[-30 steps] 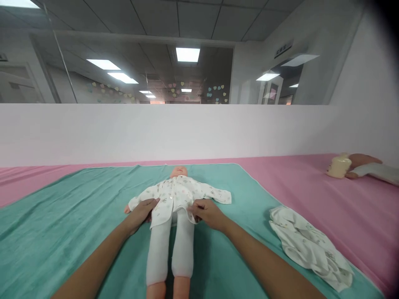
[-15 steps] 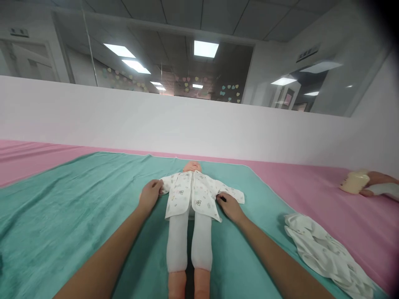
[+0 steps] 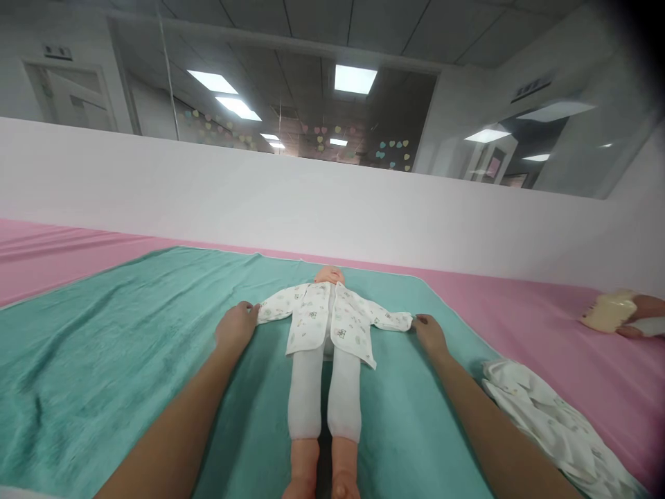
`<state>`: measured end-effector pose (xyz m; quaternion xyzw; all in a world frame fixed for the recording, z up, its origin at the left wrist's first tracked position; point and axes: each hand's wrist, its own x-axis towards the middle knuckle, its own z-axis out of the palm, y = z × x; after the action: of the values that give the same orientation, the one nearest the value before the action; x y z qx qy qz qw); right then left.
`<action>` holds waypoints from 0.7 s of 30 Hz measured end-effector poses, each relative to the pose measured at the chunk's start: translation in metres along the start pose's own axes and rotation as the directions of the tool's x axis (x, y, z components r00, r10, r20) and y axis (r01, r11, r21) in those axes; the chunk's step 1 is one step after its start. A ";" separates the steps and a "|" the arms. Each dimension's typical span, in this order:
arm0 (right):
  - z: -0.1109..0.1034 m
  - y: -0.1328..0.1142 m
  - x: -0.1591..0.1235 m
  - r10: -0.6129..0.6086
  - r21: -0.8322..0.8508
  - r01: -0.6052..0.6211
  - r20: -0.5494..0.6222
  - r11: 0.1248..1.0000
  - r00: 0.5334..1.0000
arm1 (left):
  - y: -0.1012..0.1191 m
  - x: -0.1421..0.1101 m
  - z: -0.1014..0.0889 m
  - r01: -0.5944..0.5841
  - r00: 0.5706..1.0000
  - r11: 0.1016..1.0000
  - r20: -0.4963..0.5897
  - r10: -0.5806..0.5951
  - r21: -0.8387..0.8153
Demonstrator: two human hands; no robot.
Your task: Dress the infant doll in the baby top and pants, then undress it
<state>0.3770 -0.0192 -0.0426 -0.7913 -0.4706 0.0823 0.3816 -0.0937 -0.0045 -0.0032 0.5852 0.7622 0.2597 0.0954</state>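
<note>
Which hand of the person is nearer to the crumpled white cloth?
Right. The right hand is at one cuff of the doll's jacket, beyond and to the left of the crumpled white cloth. The left hand is at the opposite cuff, across the doll, farther away.

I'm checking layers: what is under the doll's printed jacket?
Above the jacket, the doll's head shows; below it, white upper legs; down its parted front, a pale strip. The torso is otherwise covered, and the sleeves hide what is inside, so inner layers can't be told.
</note>
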 end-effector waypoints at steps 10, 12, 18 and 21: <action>0.008 -0.004 -0.004 -0.105 0.072 0.101 0.063 0.992 0.992 | -0.001 0.000 0.009 -0.059 0.997 0.995 -0.055 0.055 -0.079; 0.007 -0.005 -0.005 -0.112 0.070 0.107 0.062 0.992 0.992 | -0.002 0.002 0.011 -0.059 0.997 0.980 -0.058 0.049 -0.188; 0.010 -0.014 -0.012 -0.224 0.041 0.222 0.051 0.974 0.973 | -0.005 0.009 0.020 -0.043 0.995 0.814 -0.099 -0.018 -0.580; 0.015 -0.021 -0.019 -0.414 -0.029 0.422 0.143 0.906 0.899 | -0.005 0.009 0.018 -0.044 0.983 0.792 -0.166 -0.073 -0.609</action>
<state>0.3450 -0.0205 -0.0433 -0.6757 -0.6559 0.0374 0.3343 -0.0924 0.0082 -0.0194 0.4913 0.6476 0.5428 0.2112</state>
